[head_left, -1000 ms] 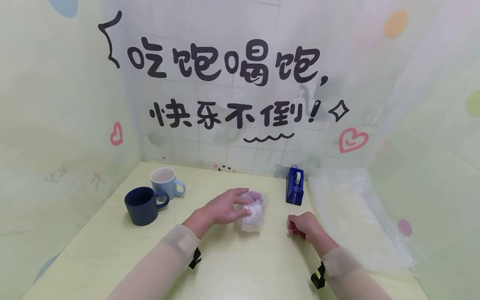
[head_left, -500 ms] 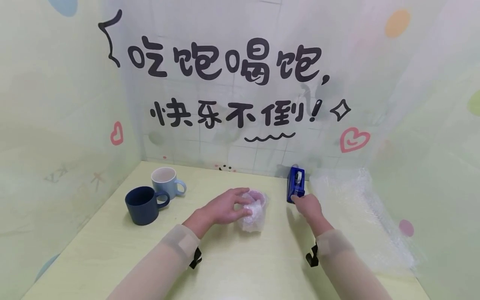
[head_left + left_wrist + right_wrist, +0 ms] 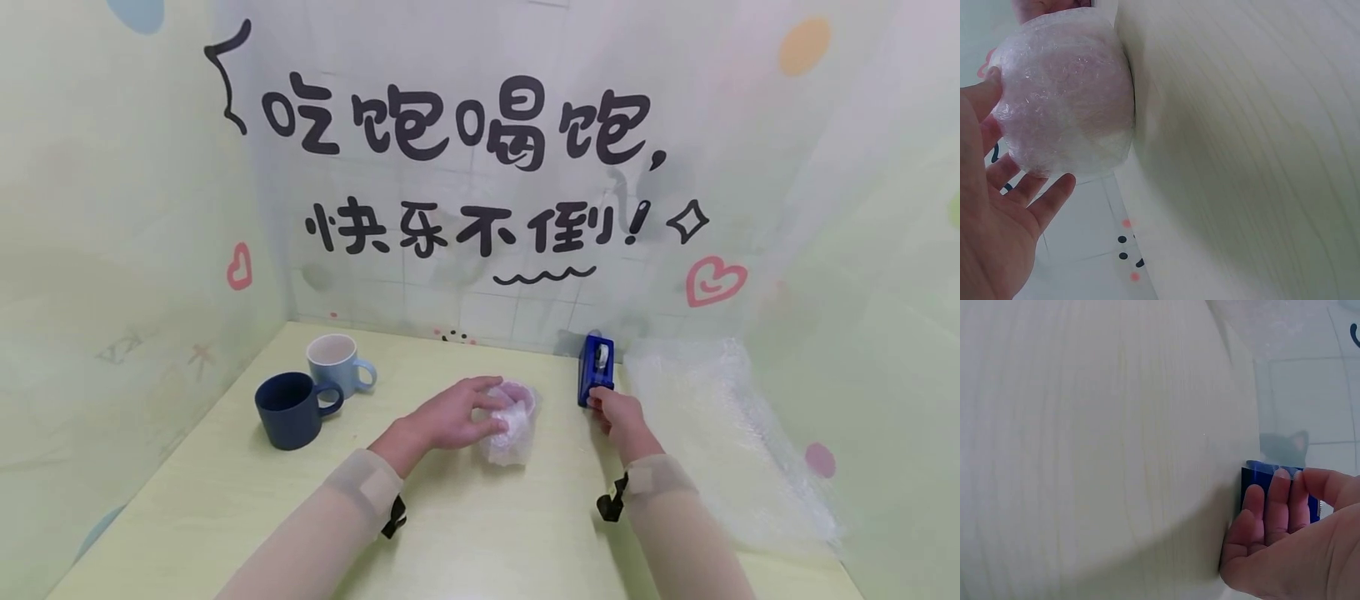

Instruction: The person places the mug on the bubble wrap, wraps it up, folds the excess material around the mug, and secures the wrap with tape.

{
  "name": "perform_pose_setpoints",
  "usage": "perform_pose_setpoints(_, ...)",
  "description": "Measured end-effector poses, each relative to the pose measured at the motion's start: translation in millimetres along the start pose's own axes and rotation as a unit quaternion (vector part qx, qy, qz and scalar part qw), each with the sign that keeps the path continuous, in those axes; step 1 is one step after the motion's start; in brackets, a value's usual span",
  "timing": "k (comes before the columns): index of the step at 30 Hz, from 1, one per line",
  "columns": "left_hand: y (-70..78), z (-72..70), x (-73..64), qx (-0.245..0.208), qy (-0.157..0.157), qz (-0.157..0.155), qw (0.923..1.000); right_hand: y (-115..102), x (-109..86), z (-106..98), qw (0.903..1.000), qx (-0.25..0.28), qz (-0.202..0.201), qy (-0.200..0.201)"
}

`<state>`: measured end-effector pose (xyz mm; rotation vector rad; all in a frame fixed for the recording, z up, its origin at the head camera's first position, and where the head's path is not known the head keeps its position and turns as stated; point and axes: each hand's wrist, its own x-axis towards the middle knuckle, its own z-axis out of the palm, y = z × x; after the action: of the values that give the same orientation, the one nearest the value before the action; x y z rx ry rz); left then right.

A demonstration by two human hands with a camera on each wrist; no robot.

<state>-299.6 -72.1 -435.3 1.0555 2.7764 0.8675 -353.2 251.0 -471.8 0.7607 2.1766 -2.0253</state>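
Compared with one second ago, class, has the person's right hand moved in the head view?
Yes: forward. Against the blue tape dispenser, the right hand was apart, on the near side; now it is at the dispenser's near end.

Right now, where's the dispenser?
In the head view, the dispenser stands right of centre near the table's back edge, between the wrapped cup and bubble wrap, right hand at its near end.
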Motion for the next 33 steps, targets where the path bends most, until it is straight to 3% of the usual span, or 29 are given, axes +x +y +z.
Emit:
perform_pose_setpoints(5,1.7,-1.1,2.0,0.0,0.004,-0.001,1.0,-2,1.5,-3,0.9996,0.026,0.002,0.005)
perform_pose_setpoints(10,0.9,-1.3,1.4,-0.001,0.005,-0.008,0.9999,0,0.9,1,0.9996,-0.014,-0.02,0.013)
perform_pose_setpoints(15,0.0,0.6,-0.2,-0.008,0.0,-0.009,0.9999,2,-8.2,0,0.9967,-0.067,-0.045,-0.007)
perform_pose_setpoints(19,1.4,0.6,0.0,-0.006,0.0,-0.011,0.9999,-5,-28.0,-3,0.9855,-0.126,-0.108,-0.036)
perform_pose_setpoints(23,3.0,-0.1,-0.8,-0.015,0.001,-0.02,0.9997,-20,-58.1,-1,0.9729,-0.127,-0.175,-0.082)
perform_pose_setpoints(33,0.1,2.9,-0.8,-0.027,0.013,-0.012,0.9995,-59,-126.0,11,0.9444,-0.087,-0.227,-0.221)
